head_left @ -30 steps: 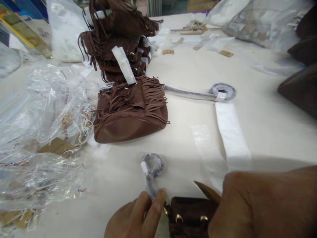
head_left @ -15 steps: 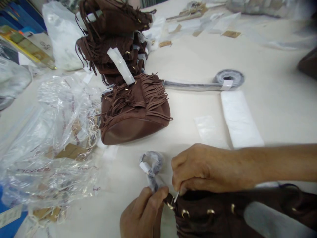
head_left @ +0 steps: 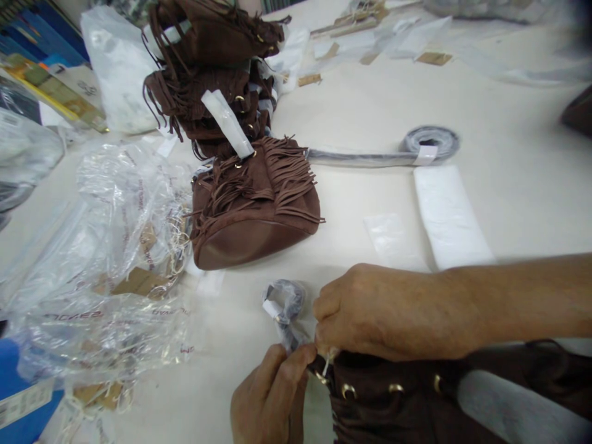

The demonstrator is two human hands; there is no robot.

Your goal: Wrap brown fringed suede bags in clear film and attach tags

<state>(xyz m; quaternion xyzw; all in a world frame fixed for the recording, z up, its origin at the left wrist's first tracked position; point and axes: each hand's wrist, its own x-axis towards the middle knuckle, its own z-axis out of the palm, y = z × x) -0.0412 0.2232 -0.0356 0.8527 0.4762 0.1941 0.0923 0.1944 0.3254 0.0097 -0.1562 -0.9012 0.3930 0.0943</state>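
Observation:
A dark brown handbag (head_left: pixel 393 413) with gold eyelets lies at the lower right. My left hand (head_left: pixel 275 394) is closed at the bag's edge, pinching the strap end (head_left: pixel 317 364) beside its gold ring. My right hand (head_left: pixel 370 314) reaches in from the right, its fingertips pinched on a thin white string (head_left: pixel 327 365) at that ring. The fingertips of both hands nearly meet. Just beyond my left hand, a coiled strap (head_left: pixel 291 302) in clear wrapping, banded with white, rests on the table. A grey-white wrapped piece (head_left: pixel 513 407) crosses the bag.
A brown fringed bag (head_left: pixel 254 240) lies ahead, in front of a stack of similar bags (head_left: pixel 208 92). Crumpled printed plastic (head_left: pixel 106 320) with brown tags spreads at left. A rolled wrapped strap (head_left: pixel 430 145) and a folded white sheet (head_left: pixel 451 216) lie farther right.
My right hand has shifted slightly left, closer to my left fingertips at the ring. My left hand keeps its pinch. The whole view has moved slightly.

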